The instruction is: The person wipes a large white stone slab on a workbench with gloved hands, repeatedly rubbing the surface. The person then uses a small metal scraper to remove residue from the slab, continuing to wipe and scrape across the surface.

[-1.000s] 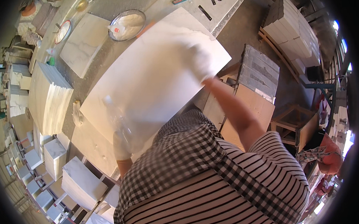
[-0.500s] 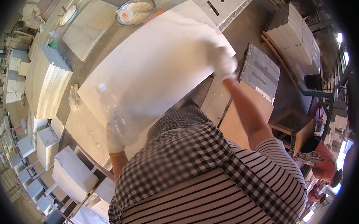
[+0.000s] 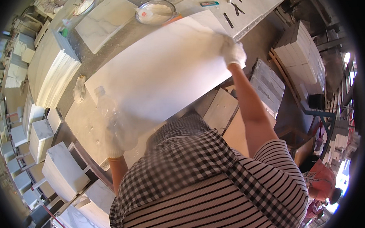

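Note:
A large white slab with faint grey veins (image 3: 169, 70) lies on the worktable before me. My left hand (image 3: 114, 146), in a whitish glove, is closed round a clear plastic bottle (image 3: 107, 104) by the slab's near left part. The bottle tilts with its white-capped end pointing away from me. My right hand (image 3: 234, 55), also gloved, rests at the slab's right end, close to the corner. Its fingertips look greyish and blurred, so whether anything is under them cannot be made out.
Beyond the slab are a clear bowl of pale material (image 3: 155, 13), another veined slab (image 3: 105, 22) and small dark strips (image 3: 228, 20). A crumpled glove (image 3: 80, 88) lies left, near stacked slabs (image 3: 52, 76). More stacks (image 3: 299, 55) stand right; another person (image 3: 322, 179) is at far right.
The whole view has shifted slightly. My right hand has moved a little farther from me along the slab's right end. My left hand still holds the bottle at the left.

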Demonstrator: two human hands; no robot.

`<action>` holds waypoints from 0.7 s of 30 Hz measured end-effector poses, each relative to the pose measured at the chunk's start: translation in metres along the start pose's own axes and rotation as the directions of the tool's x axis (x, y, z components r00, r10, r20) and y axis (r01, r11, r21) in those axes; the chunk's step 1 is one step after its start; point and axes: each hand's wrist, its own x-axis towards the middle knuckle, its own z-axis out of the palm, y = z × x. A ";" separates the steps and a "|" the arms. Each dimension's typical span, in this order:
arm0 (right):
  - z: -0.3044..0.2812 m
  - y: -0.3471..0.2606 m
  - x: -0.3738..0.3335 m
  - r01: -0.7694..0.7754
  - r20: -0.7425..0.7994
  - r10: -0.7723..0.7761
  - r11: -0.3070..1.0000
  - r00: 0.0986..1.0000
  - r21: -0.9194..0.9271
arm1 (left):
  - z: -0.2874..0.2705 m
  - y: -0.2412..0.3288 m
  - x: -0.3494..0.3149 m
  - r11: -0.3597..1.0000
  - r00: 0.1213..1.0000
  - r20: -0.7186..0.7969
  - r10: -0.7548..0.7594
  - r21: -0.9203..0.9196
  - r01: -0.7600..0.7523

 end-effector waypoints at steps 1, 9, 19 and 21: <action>0.030 -0.023 -0.009 -0.015 0.075 -0.015 0.926 0.997 0.378 | -0.006 0.000 -0.001 1.000 0.999 -0.051 -0.012 0.022 0.013; 0.248 -0.180 -0.233 0.865 0.144 -0.874 0.483 0.465 0.135 | -0.021 -0.004 0.001 0.999 0.998 -0.011 0.054 0.002 -0.054; 0.126 -0.140 0.040 0.242 -0.014 -0.246 0.960 0.969 -0.139 | -0.027 -0.003 -0.052 0.992 0.975 -0.190 0.114 0.066 -0.103; 0.176 -0.189 -0.018 0.551 -0.234 -0.589 0.808 0.774 -0.210 | -0.017 0.002 -0.059 0.996 0.973 -0.218 0.082 -0.005 -0.085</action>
